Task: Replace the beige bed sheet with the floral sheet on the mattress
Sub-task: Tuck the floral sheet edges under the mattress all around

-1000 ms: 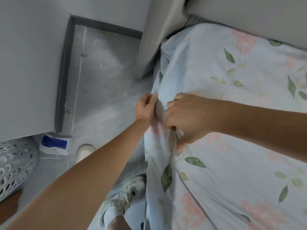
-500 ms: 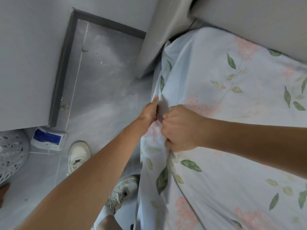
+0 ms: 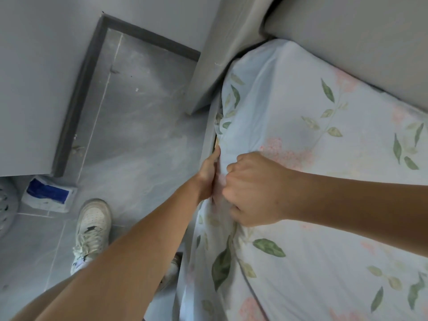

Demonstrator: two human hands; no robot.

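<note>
The floral sheet (image 3: 312, 228), pale blue with green leaves and pink blossoms, covers the mattress top and hangs down its left side. My right hand (image 3: 252, 188) grips a bunch of the sheet at the mattress's left edge. My left hand (image 3: 208, 172) lies along the side of the mattress just beside it, fingers pointing toward the headboard and pressed against the hanging cloth; its fingertips are partly hidden. No beige sheet is in view.
A grey padded headboard (image 3: 347, 38) runs along the top right. Grey tiled floor (image 3: 139, 135) lies to the left, with a blue-and-white packet (image 3: 48, 195), a white perforated basket (image 3: 7, 200) at the left edge, and my white sneakers (image 3: 92, 230).
Both hands have moved along the mattress edge toward the headboard. My left hand has gone from pinching the sheet's edge to lying flat against the mattress side. My right hand keeps its grip.
</note>
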